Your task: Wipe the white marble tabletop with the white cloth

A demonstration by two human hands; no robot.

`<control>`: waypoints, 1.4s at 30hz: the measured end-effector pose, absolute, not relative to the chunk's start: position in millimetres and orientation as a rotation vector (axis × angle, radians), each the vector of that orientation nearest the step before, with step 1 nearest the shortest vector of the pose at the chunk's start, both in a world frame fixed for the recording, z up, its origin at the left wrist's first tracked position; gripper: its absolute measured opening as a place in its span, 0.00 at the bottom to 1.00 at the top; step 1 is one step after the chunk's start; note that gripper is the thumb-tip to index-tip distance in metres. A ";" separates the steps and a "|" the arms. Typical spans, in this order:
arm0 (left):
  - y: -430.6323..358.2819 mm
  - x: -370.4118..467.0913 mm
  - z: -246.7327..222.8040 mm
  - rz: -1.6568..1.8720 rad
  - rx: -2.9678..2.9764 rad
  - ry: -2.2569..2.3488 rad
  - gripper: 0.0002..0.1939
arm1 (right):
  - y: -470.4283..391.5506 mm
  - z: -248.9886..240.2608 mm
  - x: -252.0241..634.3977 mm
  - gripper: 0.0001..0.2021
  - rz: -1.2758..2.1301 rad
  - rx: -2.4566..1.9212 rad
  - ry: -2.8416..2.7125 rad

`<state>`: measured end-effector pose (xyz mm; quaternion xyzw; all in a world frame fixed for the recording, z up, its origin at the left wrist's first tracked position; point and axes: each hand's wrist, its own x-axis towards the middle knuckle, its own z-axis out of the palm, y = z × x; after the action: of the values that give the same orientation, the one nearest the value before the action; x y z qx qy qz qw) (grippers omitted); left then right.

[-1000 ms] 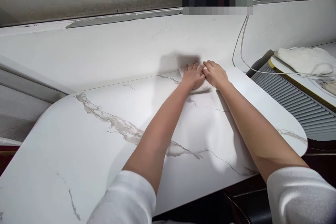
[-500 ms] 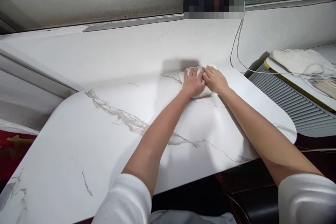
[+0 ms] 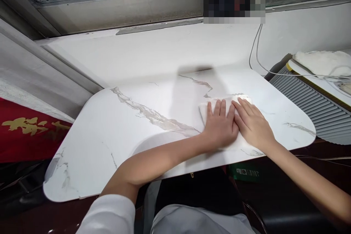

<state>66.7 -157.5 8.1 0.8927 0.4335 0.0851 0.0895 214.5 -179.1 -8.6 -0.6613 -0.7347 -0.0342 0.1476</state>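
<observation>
A folded white cloth (image 3: 203,110) lies on the white marble-patterned tabletop (image 3: 153,146), toward its near right side. My left hand (image 3: 221,126) rests flat on the cloth with its fingers stretched out. Right beside it, my right hand (image 3: 253,122) presses flat on the cloth's right part, fingers extended, its thumb side touching the left hand. Both palms hide much of the cloth.
A white wall and window frame (image 3: 131,12) run behind the table. White cables (image 3: 257,51) hang down at the right. Beyond the right edge are a grey ribbed panel (image 3: 307,102) and a fluffy white cloth (image 3: 323,62). Red fabric (image 3: 27,135) hangs at left.
Both hands have moved with the cloth from the table's back edge toward the near edge and slightly right. The view has shifted a little left.
</observation>
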 end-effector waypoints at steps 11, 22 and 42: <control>-189.1 53.8 11.7 0.246 2.670 1.219 0.31 | -213.6 -6.9 200.3 0.28 -0.114 -1.927 -2.091; -123.5 41.5 14.6 0.149 2.425 1.348 0.31 | -138.8 -8.3 183.7 0.27 -0.022 -1.877 -2.054; 36.7 24.7 7.3 0.342 2.448 1.669 0.28 | 46.7 -13.1 152.6 0.27 0.083 -1.809 -2.021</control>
<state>24.7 36.7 7.3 0.8182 0.5579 0.1142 0.0795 152.6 46.7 -13.1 -0.6516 -0.7277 0.0299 0.2123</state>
